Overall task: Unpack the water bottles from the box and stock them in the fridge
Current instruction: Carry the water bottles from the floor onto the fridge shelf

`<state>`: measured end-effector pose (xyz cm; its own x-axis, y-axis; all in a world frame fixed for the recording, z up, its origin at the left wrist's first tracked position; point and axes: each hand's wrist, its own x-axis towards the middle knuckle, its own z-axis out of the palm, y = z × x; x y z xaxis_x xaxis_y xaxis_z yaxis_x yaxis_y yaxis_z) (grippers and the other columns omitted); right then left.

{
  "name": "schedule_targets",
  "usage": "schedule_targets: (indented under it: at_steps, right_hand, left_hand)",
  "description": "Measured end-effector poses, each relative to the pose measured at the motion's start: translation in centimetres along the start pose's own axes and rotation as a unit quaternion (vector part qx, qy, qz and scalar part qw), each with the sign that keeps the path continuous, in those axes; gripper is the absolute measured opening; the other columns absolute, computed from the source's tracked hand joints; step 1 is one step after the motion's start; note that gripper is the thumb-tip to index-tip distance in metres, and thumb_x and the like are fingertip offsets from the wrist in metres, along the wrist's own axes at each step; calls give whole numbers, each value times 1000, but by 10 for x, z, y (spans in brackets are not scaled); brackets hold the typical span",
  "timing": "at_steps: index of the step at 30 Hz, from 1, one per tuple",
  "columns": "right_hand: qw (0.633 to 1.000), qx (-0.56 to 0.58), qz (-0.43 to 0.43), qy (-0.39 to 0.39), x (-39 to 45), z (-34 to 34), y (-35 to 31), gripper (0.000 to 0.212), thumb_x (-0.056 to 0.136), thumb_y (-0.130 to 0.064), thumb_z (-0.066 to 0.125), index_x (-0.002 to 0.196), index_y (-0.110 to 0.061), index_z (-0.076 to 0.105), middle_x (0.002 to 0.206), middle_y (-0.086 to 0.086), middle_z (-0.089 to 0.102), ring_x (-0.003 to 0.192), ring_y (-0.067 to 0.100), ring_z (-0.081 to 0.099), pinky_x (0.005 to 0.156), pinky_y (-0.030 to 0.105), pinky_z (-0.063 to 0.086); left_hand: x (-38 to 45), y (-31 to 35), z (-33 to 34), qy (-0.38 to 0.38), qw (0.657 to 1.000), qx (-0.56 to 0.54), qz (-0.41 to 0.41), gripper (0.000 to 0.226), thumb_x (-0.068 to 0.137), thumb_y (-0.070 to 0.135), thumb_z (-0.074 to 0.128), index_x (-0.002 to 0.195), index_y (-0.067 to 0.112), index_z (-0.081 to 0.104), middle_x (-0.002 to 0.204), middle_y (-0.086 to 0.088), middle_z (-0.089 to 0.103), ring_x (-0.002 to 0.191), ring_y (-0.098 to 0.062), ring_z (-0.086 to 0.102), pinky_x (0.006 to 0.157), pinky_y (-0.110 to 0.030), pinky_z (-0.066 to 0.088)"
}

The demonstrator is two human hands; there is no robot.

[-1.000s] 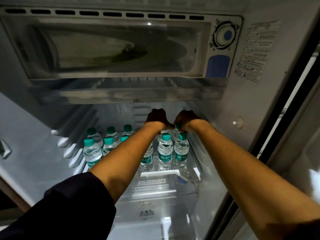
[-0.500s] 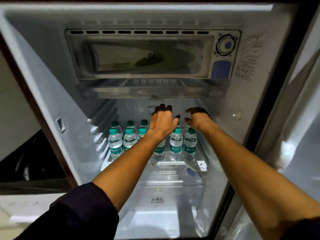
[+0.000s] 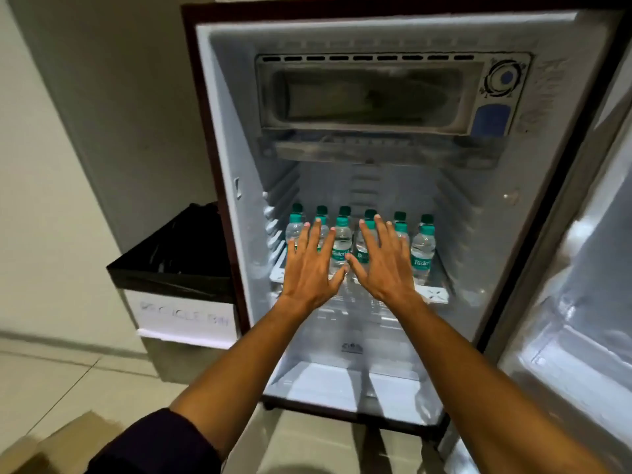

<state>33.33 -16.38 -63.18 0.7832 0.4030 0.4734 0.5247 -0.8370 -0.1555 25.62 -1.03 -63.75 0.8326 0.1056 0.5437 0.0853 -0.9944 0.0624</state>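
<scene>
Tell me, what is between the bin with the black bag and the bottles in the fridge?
In the head view, only the fridge's left wall separates the bin from the bottles.

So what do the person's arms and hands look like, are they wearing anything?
Both hands are bare: the left hand and right hand have no gloves, rings or watch showing. The left arm has a dark sleeve pushed up above the forearm. The right forearm is uncovered as far as the picture shows.

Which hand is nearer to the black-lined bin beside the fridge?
Left. The left hand is spread open before the bottles, on the side toward the bin; the right hand is farther right.
</scene>
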Motion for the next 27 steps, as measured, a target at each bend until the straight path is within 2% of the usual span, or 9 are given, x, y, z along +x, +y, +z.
schedule_targets:
  at_steps: [4, 9, 13, 16, 20, 24, 27]
  right_hand:
    - [999, 33, -29, -2, -26, 18, -28, 81, 91, -70, 32, 155, -34, -1, 164, 3, -10, 151, 27, -6, 118, 51, -3]
    - [996, 47, -71, -19, -57, 40, -68, 81, 91, -72, 31, 156, -33, 4, 164, 3, -7, 151, 28, -2, 119, 53, -1]
    - [987, 80, -135, -24, -88, 62, -109, 79, 92, -68, 36, 156, -32, 7, 165, 3, -1, 151, 28, 1, 119, 54, 6]
    - [977, 110, -175, -53, -114, 81, -144, 80, 92, -69, 34, 156, -32, 5, 165, 4, -5, 151, 27, -3, 120, 54, 4]
    - [958, 145, -229, -99, -153, 107, -202, 80, 90, -72, 29, 156, -34, 5, 165, 3, -3, 151, 28, 1, 119, 53, 5]
    - [934, 149, -288, -147, -194, 132, -261, 81, 90, -73, 27, 156, -32, 5, 165, 6, 0, 151, 30, 4, 120, 56, 10]
    - [909, 155, -343, -180, -228, 145, -305, 80, 89, -73, 21, 156, -34, 2, 165, 5, 0, 151, 28, 2, 120, 55, 8]
  left_hand:
    - [-45, -25, 3, -4, 999, 8, -36, 80, 91, 64, 41, 156, 26, 13, 164, -8, 3, 151, -28, -1, 119, -50, 1]
    - [-107, -55, 0, -21, 996, 17, -86, 83, 91, 64, 40, 156, 27, 6, 164, -6, -6, 151, -28, -4, 119, -53, 7]
    - [-169, -78, -6, -40, 988, 29, -144, 81, 91, 64, 37, 156, 25, 9, 164, -9, -2, 151, -29, -1, 119, -54, 13]
    - [-216, -95, -12, -48, 978, 35, -199, 79, 91, 64, 37, 156, 24, 14, 164, -8, 0, 151, -29, 0, 119, -55, 15]
    - [-289, -122, -23, -67, 954, 44, -290, 80, 90, 66, 34, 156, 28, 7, 164, -8, -4, 151, -29, -1, 120, -55, 14]
    - [-368, -144, -37, -77, 911, 42, -404, 80, 90, 70, 24, 155, 31, 2, 163, -4, -11, 150, -26, -8, 121, -52, 6]
    - [-435, -160, -53, -76, 876, 55, -473, 77, 91, 66, 32, 155, 29, 9, 164, -5, -5, 151, -27, -2, 121, -51, 14]
